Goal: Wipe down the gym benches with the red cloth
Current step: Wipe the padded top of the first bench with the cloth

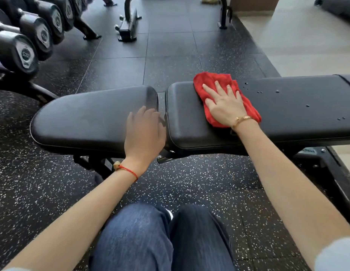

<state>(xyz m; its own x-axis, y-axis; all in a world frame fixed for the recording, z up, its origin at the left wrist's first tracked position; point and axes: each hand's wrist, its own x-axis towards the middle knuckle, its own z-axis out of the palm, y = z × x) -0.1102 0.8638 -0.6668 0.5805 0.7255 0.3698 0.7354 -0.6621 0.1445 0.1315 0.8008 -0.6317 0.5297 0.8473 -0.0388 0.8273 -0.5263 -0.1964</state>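
A black padded gym bench runs across the view in two parts: a seat pad (88, 118) on the left and a long back pad (297, 112) on the right. The red cloth (213, 81) lies crumpled on the left end of the back pad. My right hand (225, 106) presses flat on the cloth with fingers spread. My left hand (144, 132) rests on the right end of the seat pad, fingers straight at the gap between the pads. Water droplets (260, 92) dot the back pad to the right of the cloth.
A rack of black dumbbells (27, 45) stands at the upper left. Feet of other equipment frames (129, 30) stand on the speckled rubber floor beyond the bench. The bench's metal base (326, 165) sits at the right. My knees (160, 237) are just in front of the bench.
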